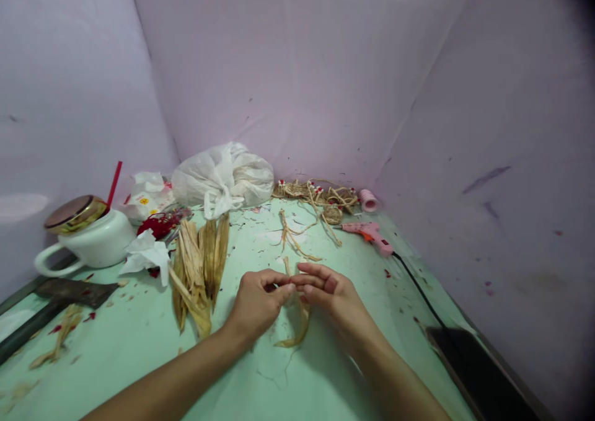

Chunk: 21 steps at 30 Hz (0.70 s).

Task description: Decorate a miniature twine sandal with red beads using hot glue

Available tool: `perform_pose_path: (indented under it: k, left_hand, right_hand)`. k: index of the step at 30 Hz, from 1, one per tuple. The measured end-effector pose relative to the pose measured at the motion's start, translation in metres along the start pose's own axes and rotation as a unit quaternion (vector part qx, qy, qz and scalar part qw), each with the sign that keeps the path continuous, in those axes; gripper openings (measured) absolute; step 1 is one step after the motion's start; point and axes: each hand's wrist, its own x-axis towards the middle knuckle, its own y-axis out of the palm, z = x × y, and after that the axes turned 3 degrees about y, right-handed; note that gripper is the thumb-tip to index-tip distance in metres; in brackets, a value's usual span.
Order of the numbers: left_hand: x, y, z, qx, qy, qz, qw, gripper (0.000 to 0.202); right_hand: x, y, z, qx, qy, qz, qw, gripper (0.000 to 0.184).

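My hands meet over the middle of the table. My left hand [258, 300] is closed, thumb and index finger pinched at the tips. My right hand [341, 300] comes from the other side, fingers bent and its tips against the left fingertips. A pale dried husk strip [302, 325] passes between them; its curled end hangs toward the table, and its middle is hidden by the fingers. Left of my hands lies a bundle of dried husks [199, 269]. Beyond them is a knotted strand of twine [292, 238].
A pink glue gun [372, 235] with a black cord lies to the right, near a dark phone-like slab [478, 371]. At left are a white mug [100, 244], crumpled tissue [147, 253] and a hatchet [79, 292]. A plastic bag [227, 176], braided twine [334, 198] and pink spool [369, 201] line the back.
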Motion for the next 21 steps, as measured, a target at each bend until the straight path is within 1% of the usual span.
perform_pose_path:
  k: [4, 8, 10, 13, 16, 21]
  left_hand:
    - [0.002, -0.001, 0.0, 0.016, 0.0, -0.015, 1.0, 0.01]
    - [0.006, -0.004, 0.002, -0.001, -0.019, -0.016, 1.0, 0.011]
    - [0.008, -0.005, 0.003, -0.009, -0.038, -0.026, 0.999, 0.01]
    - [0.011, -0.008, 0.004, -0.071, -0.08, -0.032, 0.994, 0.007]
    - [0.012, -0.009, 0.004, -0.145, -0.102, -0.011, 0.984, 0.007]
    - [0.011, -0.009, 0.001, -0.189, -0.127, 0.014, 0.974, 0.013]
  right_hand:
    - [0.002, 0.004, -0.002, -0.026, -0.021, -0.001, 0.999, 0.036]
    - [0.0, 0.008, -0.001, -0.027, -0.017, 0.001, 0.999, 0.036]
    - [-0.002, 0.011, -0.002, -0.031, -0.019, 0.006, 0.999, 0.036]
    - [-0.004, 0.013, -0.004, -0.035, -0.027, 0.021, 0.999, 0.038]
    - [-0.005, 0.011, -0.004, -0.023, -0.022, 0.035, 0.999, 0.038]
    - [-0.006, 0.008, -0.002, 0.023, 0.015, 0.036, 0.999, 0.038]
